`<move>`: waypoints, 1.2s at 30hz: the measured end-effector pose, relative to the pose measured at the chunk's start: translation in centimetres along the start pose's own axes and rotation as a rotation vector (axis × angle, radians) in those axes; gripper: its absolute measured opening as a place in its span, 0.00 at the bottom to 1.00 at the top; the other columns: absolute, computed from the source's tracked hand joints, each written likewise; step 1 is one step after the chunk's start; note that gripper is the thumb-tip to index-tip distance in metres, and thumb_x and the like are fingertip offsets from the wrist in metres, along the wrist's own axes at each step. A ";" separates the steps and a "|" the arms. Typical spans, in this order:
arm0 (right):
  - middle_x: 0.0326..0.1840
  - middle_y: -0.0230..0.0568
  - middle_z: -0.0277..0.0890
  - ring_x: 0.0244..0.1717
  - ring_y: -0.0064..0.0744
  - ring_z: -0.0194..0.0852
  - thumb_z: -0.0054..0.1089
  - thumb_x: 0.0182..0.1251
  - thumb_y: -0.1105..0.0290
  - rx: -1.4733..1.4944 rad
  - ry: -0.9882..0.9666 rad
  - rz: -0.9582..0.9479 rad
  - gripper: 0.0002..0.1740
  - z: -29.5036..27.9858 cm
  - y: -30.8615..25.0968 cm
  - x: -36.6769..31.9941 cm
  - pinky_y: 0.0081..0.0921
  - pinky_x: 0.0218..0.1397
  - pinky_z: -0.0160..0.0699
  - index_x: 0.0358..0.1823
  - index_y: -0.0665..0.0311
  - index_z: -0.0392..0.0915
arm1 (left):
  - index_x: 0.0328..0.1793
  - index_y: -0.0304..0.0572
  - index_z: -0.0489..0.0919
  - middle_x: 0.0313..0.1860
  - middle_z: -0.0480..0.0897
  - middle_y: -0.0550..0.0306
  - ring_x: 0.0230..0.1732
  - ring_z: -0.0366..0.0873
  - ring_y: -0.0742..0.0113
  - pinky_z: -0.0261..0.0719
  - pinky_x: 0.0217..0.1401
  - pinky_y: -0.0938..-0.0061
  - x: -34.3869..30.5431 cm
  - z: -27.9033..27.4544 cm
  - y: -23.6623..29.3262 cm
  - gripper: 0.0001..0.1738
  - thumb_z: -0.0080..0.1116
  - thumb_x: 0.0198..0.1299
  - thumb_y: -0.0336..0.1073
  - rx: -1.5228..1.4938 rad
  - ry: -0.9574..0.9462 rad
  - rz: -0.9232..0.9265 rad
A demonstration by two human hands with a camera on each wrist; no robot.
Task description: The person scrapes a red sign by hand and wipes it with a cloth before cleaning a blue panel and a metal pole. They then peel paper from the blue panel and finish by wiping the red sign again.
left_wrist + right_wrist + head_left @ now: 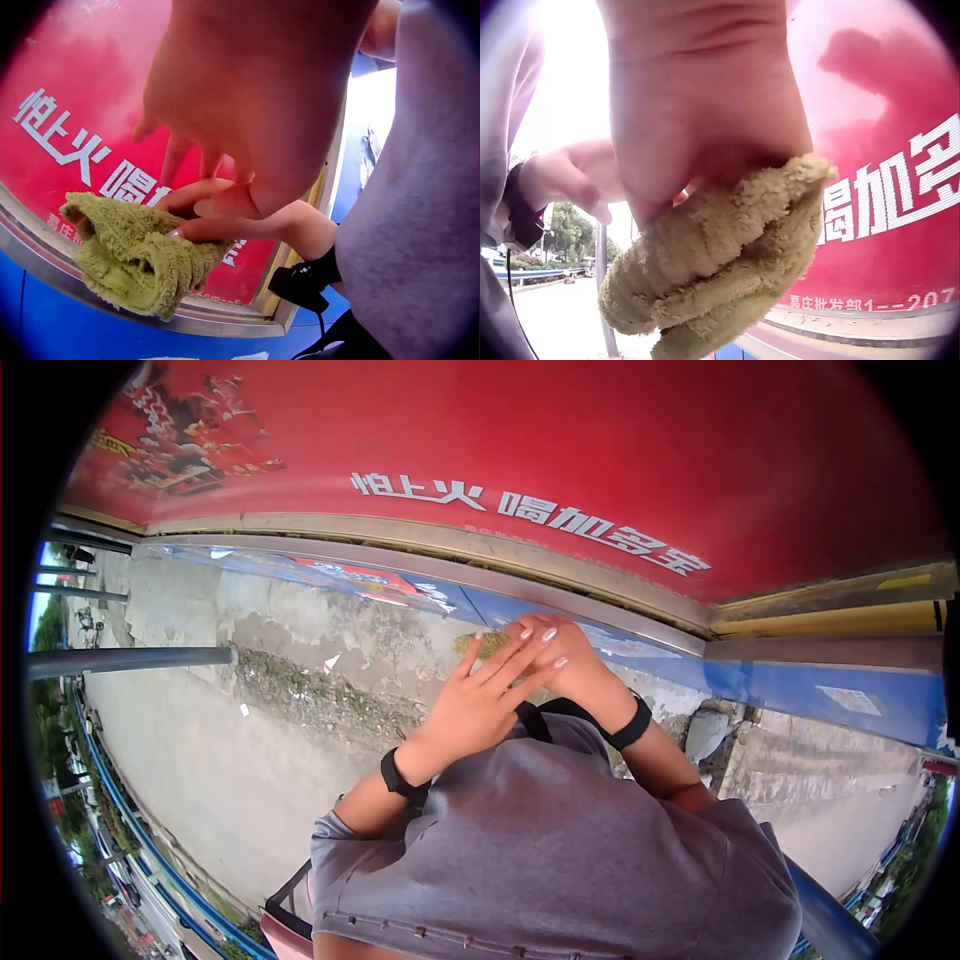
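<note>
In the head view my right hand (pixel 565 660) is raised in front of the chest, partly covered by the fingers of my left hand (pixel 480 705). A folded, fluffy green cloth (pixel 142 255) is gripped by the right hand, with fingers and thumb curled on it. Most of the cloth is hidden behind the hands from above, but it hangs in full below the right palm in the right wrist view. The left hand's fingers are extended and spread, overlapping the back of the right hand. It holds nothing.
A red sign panel (pixel 600 450) with white characters fills the space ahead, framed by a metal rail (pixel 440 572). Below it runs a blue board (pixel 730 680). A grey pole (pixel 130 662) stands at left, and rubble (pixel 320 695) lines the wall's foot.
</note>
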State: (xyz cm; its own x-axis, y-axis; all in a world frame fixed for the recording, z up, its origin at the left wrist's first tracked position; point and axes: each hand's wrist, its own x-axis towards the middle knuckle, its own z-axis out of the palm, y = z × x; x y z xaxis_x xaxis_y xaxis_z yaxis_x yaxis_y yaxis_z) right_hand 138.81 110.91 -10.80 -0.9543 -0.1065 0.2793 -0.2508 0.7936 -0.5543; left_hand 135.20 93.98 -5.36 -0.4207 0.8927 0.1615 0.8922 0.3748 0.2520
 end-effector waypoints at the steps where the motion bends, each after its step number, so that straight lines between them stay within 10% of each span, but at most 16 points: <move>1: 0.27 0.39 0.73 0.35 0.39 0.75 0.55 0.49 0.71 -0.242 -0.128 0.006 0.05 0.0 0.1 0.0 0.33 0.38 0.74 0.28 0.64 0.75 | 0.68 0.50 0.65 0.71 0.60 0.52 0.70 0.58 0.54 0.55 0.69 0.46 -0.1 1.2 -0.9 0.39 0.51 0.42 0.26 0.092 0.022 -0.181; 3: 0.28 0.39 0.74 0.36 0.38 0.75 0.55 0.49 0.71 -0.315 -0.148 0.063 0.06 0.5 0.3 -0.5 0.33 0.39 0.74 0.28 0.64 0.75 | 0.67 0.52 0.67 0.73 0.58 0.54 0.72 0.57 0.58 0.54 0.70 0.47 0.5 1.5 -1.8 0.37 0.54 0.43 0.27 0.100 0.178 -0.359; 7: 0.29 0.38 0.76 0.36 0.36 0.77 0.55 0.46 0.71 -0.364 -0.112 0.047 0.07 1.8 0.5 -1.3 0.32 0.40 0.74 0.28 0.63 0.76 | 0.64 0.39 0.68 0.71 0.59 0.47 0.70 0.59 0.51 0.54 0.70 0.48 1.3 0.6 1.7 0.35 0.53 0.42 0.27 -0.104 -0.023 0.368; 10: 0.29 0.37 0.77 0.36 0.34 0.78 0.56 0.45 0.70 -0.474 -0.199 0.151 0.07 0.6 0.4 -1.5 0.30 0.40 0.74 0.27 0.63 0.77 | 0.66 0.52 0.68 0.73 0.58 0.55 0.71 0.58 0.59 0.54 0.71 0.53 2.6 0.9 -2.3 0.37 0.53 0.42 0.27 0.448 -0.065 -0.259; 13: 0.28 0.39 0.76 0.35 0.37 0.77 0.56 0.46 0.71 -0.479 -0.179 0.188 0.07 0.1 0.8 -1.8 0.31 0.40 0.74 0.28 0.63 0.77 | 0.66 0.51 0.68 0.73 0.57 0.56 0.72 0.57 0.60 0.54 0.71 0.51 4.6 -1.9 -2.6 0.38 0.54 0.41 0.27 0.459 0.211 -0.321; 16: 0.27 0.38 0.77 0.34 0.36 0.78 0.56 0.46 0.71 -0.454 -0.088 0.087 0.06 -0.8 0.1 -2.6 0.30 0.39 0.74 0.27 0.63 0.77 | 0.65 0.40 0.68 0.73 0.56 0.49 0.72 0.57 0.54 0.53 0.69 0.44 4.0 -1.3 0.7 0.36 0.53 0.42 0.25 -0.150 -0.121 0.386; 20: 0.27 0.38 0.76 0.33 0.38 0.77 0.56 0.47 0.70 -0.392 -0.221 0.192 0.07 -1.6 -0.5 -2.6 0.31 0.37 0.74 0.27 0.63 0.77 | 0.68 0.50 0.66 0.72 0.58 0.47 0.69 0.61 0.51 0.53 0.71 0.49 3.7 2.9 -3.2 0.40 0.52 0.41 0.25 0.627 -0.142 -0.199; 21: 0.27 0.39 0.76 0.34 0.38 0.77 0.55 0.48 0.69 -0.379 -0.198 0.180 0.07 -1.9 -0.6 -2.9 0.32 0.37 0.74 0.28 0.62 0.77 | 0.67 0.56 0.67 0.71 0.59 0.49 0.68 0.61 0.51 0.52 0.72 0.50 4.1 2.9 -3.9 0.40 0.53 0.41 0.26 0.587 0.036 -0.270; 25: 0.27 0.39 0.76 0.34 0.37 0.77 0.57 0.44 0.70 -0.336 0.020 0.060 0.07 -1.4 0.1 -4.0 0.31 0.37 0.74 0.28 0.62 0.77 | 0.62 0.52 0.70 0.68 0.63 0.50 0.65 0.66 0.50 0.56 0.70 0.51 3.8 -0.6 2.3 0.35 0.52 0.40 0.24 -0.293 -0.074 0.412; 32: 0.32 0.41 0.76 0.37 0.37 0.77 0.57 0.45 0.70 -0.403 -0.256 0.246 0.09 -1.4 -0.4 -3.6 0.31 0.41 0.74 0.31 0.62 0.76 | 0.54 0.39 0.72 0.60 0.70 0.47 0.57 0.71 0.50 0.68 0.60 0.60 4.6 -0.5 0.1 0.31 0.46 0.36 0.17 -0.704 0.099 0.036; 36: 0.28 0.39 0.75 0.36 0.37 0.77 0.55 0.48 0.71 -0.242 -0.067 0.184 0.05 -1.4 -0.3 -4.1 0.32 0.40 0.72 0.27 0.61 0.76 | 0.45 0.37 0.76 0.52 0.77 0.48 0.55 0.74 0.51 0.72 0.56 0.64 3.7 1.1 -0.6 0.25 0.43 0.36 0.17 -0.794 -0.108 0.321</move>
State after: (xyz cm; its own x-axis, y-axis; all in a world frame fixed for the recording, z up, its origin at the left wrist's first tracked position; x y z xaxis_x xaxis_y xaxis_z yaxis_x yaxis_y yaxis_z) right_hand 143.06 111.99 -10.68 -0.9907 0.0190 0.1349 -0.0348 0.9219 -0.3860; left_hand 133.31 97.33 -5.98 -0.1143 0.9596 0.2573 0.5690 -0.1491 0.8087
